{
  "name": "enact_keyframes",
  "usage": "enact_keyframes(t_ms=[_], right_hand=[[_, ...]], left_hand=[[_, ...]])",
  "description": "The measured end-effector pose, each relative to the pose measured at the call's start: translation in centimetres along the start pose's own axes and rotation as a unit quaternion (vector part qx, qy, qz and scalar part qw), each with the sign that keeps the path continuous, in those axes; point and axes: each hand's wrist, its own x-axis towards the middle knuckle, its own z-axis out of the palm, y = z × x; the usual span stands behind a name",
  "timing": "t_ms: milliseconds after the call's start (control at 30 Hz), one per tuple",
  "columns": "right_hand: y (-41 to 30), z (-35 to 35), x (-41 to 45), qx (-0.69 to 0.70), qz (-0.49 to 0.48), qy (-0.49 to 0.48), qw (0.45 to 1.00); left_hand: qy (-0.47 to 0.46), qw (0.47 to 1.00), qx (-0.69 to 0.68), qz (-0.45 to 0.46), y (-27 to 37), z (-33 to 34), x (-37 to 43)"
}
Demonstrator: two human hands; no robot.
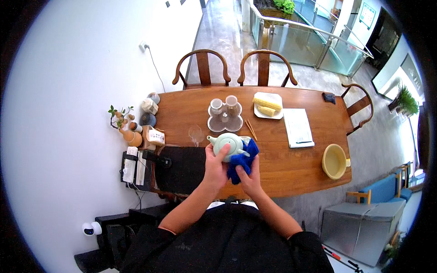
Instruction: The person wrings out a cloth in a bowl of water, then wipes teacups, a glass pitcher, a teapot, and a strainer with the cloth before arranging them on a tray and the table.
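A pale green teapot with its lid on is held up over the near side of the wooden table. My left hand grips it from the left, the thumb lying across its top near the lid. The spout points to the upper left. In my right hand is a bunched blue cloth, pressed against the teapot's right side by its handle. The cloth covers part of that side. Something pale shows behind the teapot, mostly hidden.
Beyond the teapot stands a clear lobed tray with lidded jars. Wooden sticks, a plate of corn cobs, a notepad and a yellow basin are to the right. A black mat lies left, beside a tissue box.
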Motion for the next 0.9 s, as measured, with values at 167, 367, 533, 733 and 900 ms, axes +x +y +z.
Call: enact_keyframes(t_ms=[167, 367, 533, 733, 900], right_hand=[[-1.8, -1.0, 2.2, -0.176, -0.043, 0.084, 0.980], [-0.5, -4.2, 2.9, -0.348, -0.187, -0.048, 0.917], [0.8, -5.2, 2.8, -0.263, -0.149, -0.052, 0.952], [2.0, -2.7, 1.6, -0.137, -0.026, 0.045, 0.989], [2.6, -4.6, 2.3, -0.169, 0.053, -0.009, 0.984]], left_hand=[[0.033, 0.999, 0.025, 0.012, -1.0, 0.9, -0.8], [0.024, 0.997, 0.048, -0.054, -0.4, -0.5, 0.1], [0.005, 0.997, 0.022, -0.080, -1.6, -0.6, -0.1], [0.066, 0.994, 0.001, -0.085, -3.4, 0.6, -0.4], [0.039, 0.994, -0.031, -0.096, -4.8, -2.7, 1.3]])
